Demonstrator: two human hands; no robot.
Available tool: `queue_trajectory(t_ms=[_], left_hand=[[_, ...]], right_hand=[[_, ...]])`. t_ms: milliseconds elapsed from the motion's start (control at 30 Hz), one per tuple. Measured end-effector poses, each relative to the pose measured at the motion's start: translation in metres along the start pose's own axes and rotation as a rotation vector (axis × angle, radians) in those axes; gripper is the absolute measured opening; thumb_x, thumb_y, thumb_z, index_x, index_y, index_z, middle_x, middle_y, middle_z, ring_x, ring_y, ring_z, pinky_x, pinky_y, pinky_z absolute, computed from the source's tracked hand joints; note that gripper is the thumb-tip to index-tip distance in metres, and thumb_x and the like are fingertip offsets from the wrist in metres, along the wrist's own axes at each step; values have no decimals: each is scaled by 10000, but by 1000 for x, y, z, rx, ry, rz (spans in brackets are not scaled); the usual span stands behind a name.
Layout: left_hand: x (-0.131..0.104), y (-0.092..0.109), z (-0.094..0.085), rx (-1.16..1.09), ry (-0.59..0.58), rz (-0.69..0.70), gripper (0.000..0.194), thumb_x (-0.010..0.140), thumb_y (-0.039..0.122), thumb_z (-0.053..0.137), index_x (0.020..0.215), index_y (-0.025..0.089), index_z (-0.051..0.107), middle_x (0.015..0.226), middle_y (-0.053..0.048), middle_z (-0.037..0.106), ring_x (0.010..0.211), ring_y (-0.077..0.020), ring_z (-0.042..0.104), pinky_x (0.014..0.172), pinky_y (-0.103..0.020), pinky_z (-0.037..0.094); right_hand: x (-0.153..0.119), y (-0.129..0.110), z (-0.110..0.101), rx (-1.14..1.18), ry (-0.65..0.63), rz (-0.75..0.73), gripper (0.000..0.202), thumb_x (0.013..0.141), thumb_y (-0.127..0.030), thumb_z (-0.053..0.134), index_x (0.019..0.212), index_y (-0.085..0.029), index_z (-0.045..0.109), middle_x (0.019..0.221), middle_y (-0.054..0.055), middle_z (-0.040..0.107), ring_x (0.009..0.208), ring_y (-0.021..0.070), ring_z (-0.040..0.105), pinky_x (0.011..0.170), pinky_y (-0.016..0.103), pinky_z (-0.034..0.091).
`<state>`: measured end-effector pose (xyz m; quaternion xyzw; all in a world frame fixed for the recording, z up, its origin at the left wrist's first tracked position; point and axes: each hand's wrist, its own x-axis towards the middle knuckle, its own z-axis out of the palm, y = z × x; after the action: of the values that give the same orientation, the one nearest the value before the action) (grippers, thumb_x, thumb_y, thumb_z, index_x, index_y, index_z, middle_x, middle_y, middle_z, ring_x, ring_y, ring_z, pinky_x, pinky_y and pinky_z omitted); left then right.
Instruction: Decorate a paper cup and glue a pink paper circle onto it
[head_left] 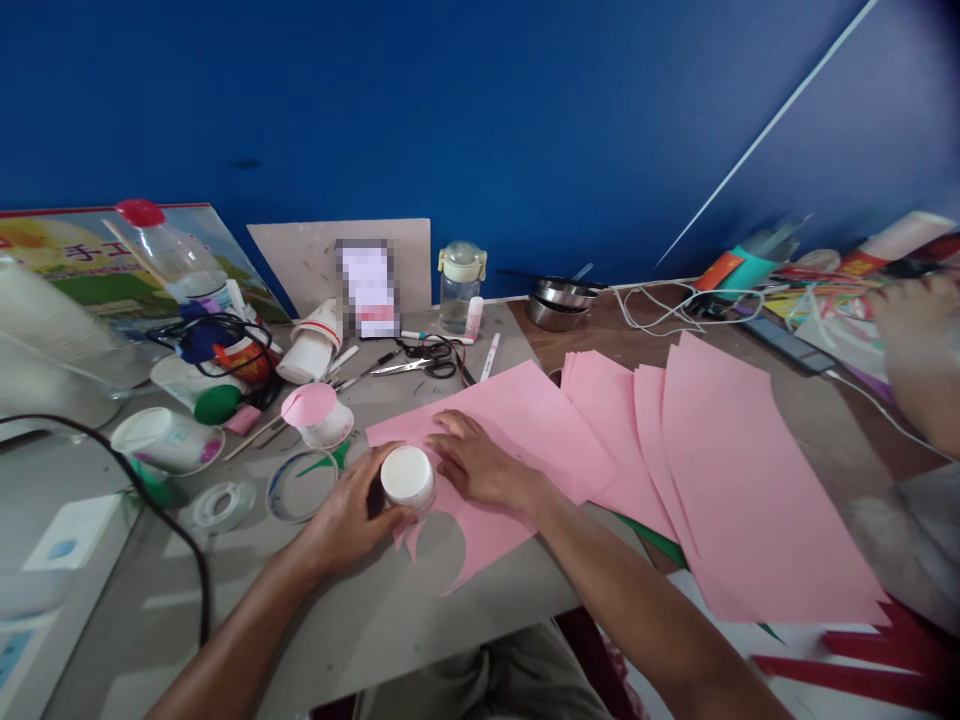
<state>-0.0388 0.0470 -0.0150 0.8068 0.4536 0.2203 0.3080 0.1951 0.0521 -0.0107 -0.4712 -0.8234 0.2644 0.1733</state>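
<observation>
My left hand (356,520) is wrapped round the side of a small white paper cup (409,476), which shows a round white top. This cup stands on a sheet of pink paper (525,420) with a rounded piece cut from its near edge. Just right of the cup, my right hand (480,460) lies on the same sheet, fingers apart and slightly bent, holding nothing. Beyond my left hand is another paper cup (330,428) with a pink paper disc (309,404) on it. A roll of tape (271,490) lies flat beside my left wrist.
More pink sheets (750,500) fan out at the right. Scissors (424,368), a glue stick (474,318), a water bottle (460,285) and a lit phone (371,290) stand or lie behind. Cups and cables crowd the left. Another person's blurred hand (919,330) is at far right.
</observation>
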Motion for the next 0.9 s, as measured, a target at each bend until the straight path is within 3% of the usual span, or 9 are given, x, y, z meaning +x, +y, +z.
queue_trajectory(t_ms=[367, 433, 533, 600, 667, 733, 833, 900], left_hand=[[-2, -5, 4, -14, 19, 8, 608, 758, 283, 639, 1328, 178, 452, 1320, -168, 588, 1223, -331, 546, 1026, -487, 436], [-1, -5, 4, -10, 17, 14, 609, 762, 286, 641, 1329, 177, 449, 1316, -168, 588, 1223, -333, 543, 1020, -491, 438], [-1, -4, 3, -11, 7, 19, 601, 769, 288, 639, 1330, 182, 452, 1303, -160, 598, 1207, -327, 554, 1003, -483, 452], [0, -4, 3, -14, 7, 35, 595, 764, 273, 641, 1325, 186, 463, 1290, -151, 608, 1193, -321, 566, 994, -471, 461], [0, -3, 2, -20, 17, 55, 589, 759, 262, 641, 1319, 188, 476, 1281, -144, 616, 1183, -315, 573, 991, -462, 467], [0, -4, 2, -27, 23, 68, 578, 757, 266, 641, 1310, 192, 491, 1271, -137, 624, 1169, -309, 582, 985, -456, 474], [0, -4, 2, -37, 27, 67, 574, 759, 277, 640, 1309, 197, 497, 1270, -134, 627, 1165, -310, 582, 979, -458, 478], [-1, -3, 3, -40, 30, 68, 586, 760, 276, 643, 1319, 195, 488, 1275, -135, 623, 1171, -311, 575, 982, -461, 473]], right_hand=[[-1, 0, 2, 33, 42, 0, 343, 932, -150, 470, 1252, -127, 591, 1437, 186, 430, 1388, 261, 338, 1139, 465, 323], [0, 2, 3, 71, 102, -20, 326, 919, -144, 479, 1219, -123, 604, 1393, 187, 478, 1347, 253, 402, 1117, 442, 360], [3, 6, -4, 147, 300, 14, 298, 913, -144, 460, 1164, -141, 621, 1254, 160, 594, 1202, 225, 546, 1034, 385, 448], [6, 9, -16, 148, 443, 120, 300, 917, -146, 427, 1138, -154, 628, 1168, 134, 647, 1099, 209, 608, 970, 348, 487], [12, 15, -35, 88, 506, 291, 310, 928, -161, 409, 1146, -161, 629, 1147, 115, 670, 1041, 195, 638, 930, 309, 496], [23, 24, -55, -32, 479, 508, 294, 935, -197, 437, 1156, -201, 632, 1159, 81, 685, 1050, 192, 644, 949, 298, 473], [47, 41, -76, -85, 471, 631, 235, 930, -225, 485, 1095, -175, 644, 1121, 127, 695, 1103, 256, 632, 963, 360, 453], [63, 51, -80, -96, 457, 704, 198, 901, -239, 558, 1047, -131, 636, 1051, 174, 698, 1083, 290, 641, 927, 381, 468]])
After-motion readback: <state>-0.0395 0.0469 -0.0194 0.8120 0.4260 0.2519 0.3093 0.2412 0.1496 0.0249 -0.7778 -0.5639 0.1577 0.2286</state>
